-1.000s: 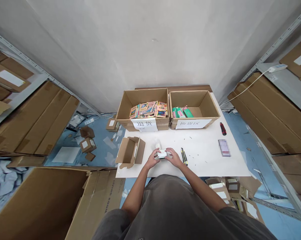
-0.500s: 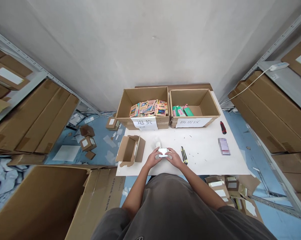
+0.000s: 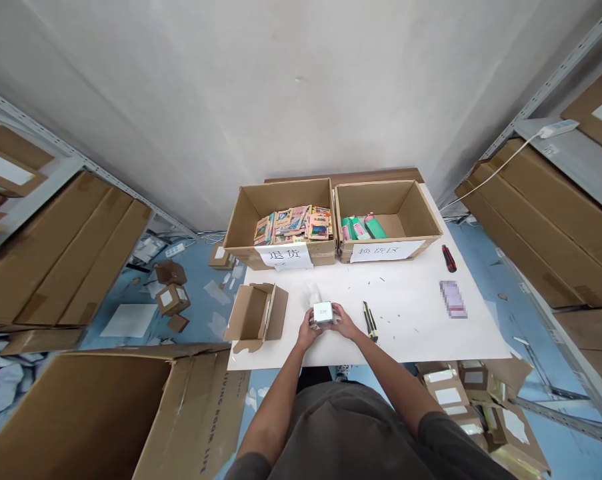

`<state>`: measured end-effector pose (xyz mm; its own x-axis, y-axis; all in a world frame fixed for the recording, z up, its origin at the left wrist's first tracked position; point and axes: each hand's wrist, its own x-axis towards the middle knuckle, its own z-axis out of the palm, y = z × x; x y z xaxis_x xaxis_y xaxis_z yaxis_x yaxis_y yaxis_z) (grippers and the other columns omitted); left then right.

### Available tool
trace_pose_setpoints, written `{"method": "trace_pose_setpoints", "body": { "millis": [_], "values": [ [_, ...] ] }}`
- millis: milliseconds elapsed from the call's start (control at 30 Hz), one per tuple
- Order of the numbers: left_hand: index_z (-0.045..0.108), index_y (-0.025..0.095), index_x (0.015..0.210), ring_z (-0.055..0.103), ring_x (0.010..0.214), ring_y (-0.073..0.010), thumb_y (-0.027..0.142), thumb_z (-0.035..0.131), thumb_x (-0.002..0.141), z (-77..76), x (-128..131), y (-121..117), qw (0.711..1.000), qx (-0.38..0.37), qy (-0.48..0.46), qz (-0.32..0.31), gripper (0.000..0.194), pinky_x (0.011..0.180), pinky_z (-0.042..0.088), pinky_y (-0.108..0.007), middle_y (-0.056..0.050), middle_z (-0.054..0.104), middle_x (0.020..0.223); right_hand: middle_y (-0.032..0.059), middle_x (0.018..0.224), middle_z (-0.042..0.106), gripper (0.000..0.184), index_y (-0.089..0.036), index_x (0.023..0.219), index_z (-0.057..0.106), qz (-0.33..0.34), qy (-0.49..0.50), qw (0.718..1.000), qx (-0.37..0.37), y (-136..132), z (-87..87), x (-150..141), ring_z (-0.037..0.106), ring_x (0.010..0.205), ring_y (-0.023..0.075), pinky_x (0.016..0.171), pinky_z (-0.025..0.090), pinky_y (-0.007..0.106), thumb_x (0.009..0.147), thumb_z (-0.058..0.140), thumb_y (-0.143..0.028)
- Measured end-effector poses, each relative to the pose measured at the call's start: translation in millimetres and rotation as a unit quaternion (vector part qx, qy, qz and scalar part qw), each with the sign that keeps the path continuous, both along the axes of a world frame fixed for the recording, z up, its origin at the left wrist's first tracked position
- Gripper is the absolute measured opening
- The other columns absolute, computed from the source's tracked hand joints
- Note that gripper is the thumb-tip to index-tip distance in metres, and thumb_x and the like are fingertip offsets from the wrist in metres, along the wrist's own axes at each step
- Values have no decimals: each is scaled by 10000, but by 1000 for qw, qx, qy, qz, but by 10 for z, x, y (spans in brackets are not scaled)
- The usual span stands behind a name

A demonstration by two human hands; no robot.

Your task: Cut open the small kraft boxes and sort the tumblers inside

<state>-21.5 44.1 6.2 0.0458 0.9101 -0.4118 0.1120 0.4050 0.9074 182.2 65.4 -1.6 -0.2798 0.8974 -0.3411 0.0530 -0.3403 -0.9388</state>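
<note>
Both hands hold a small white box [image 3: 323,311] just above the front of the white table [image 3: 405,333]. My left hand [image 3: 307,332] grips its left side, and my right hand [image 3: 345,323] grips its right side. Small dark print shows on the pale top, too small to read. Clear crumpled plastic [image 3: 313,293] lies just behind the box; whether it is joined to it I cannot tell. To the right of my right hand rests a yellow-and-black utility knife [image 3: 370,321]. An opened small carton [image 3: 275,320] stands left of my left hand.
Behind are two labelled cartons: the left one [image 3: 235,230] holds colourful packs, the right one [image 3: 421,220] green and pink packs. A red-and-black knife [image 3: 449,259] and a blurred purple item [image 3: 453,299] lie at right. A big open carton [image 3: 195,400] stands front left; shelves flank both sides.
The white box has tilted so its printed top faces me, and the hands have shifted their hold on its sides. The camera view has moved slightly.
</note>
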Motion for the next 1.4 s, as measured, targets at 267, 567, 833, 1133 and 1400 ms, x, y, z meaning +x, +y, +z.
{"method": "trace_pose_setpoints", "body": {
  "millis": [267, 567, 833, 1133, 1400],
  "values": [
    [426, 289, 1483, 634, 1192, -310, 334, 934, 547, -338, -12, 303, 998, -16, -63, -3, 1066, 991, 545, -484, -110, 634, 1353, 147, 1493, 517, 1017, -316, 1465, 420, -54, -4, 997, -56, 208, -190, -158, 519, 1365, 345, 1102, 407, 575, 574, 905, -386],
    [431, 285, 1483, 649, 1181, -326, 375, 979, 485, 36, -185, 478, 989, -16, -149, -15, 1142, 957, 566, -479, -133, 644, 1327, 62, 1136, 662, 949, -287, 1405, 506, -45, -12, 998, -34, 453, 251, -266, 643, 1113, 292, 979, 532, 476, 552, 917, -348],
    [354, 292, 1531, 631, 1253, -306, 384, 906, 630, 993, -498, 788, 985, 84, -149, -4, 1061, 1033, 536, -452, -141, 619, 1402, 55, 1139, 657, 982, -284, 1448, 504, 4, -4, 997, 74, 986, 1321, -506, 652, 1024, 251, 940, 537, 435, 572, 941, -360],
    [372, 264, 1550, 686, 1125, -274, 449, 882, 692, 1845, -72, 1728, 971, 184, -88, -123, 1015, 919, 598, -412, -134, 614, 1397, 67, 1163, 694, 1010, -273, 1513, 467, -68, 3, 984, 166, 1539, 2245, 30, 658, 1064, 269, 971, 533, 455, 631, 927, -448],
    [218, 287, 1629, 710, 1031, -229, 375, 892, 700, 2061, 1491, 2688, 960, 191, -103, -176, 1151, 876, 607, -368, -118, 632, 1321, 68, 1118, 681, 842, -290, 1435, 445, -211, -27, 961, 178, 2133, 2305, 1441, 692, 944, 240, 880, 585, 444, 717, 860, -431]
  ]
}}
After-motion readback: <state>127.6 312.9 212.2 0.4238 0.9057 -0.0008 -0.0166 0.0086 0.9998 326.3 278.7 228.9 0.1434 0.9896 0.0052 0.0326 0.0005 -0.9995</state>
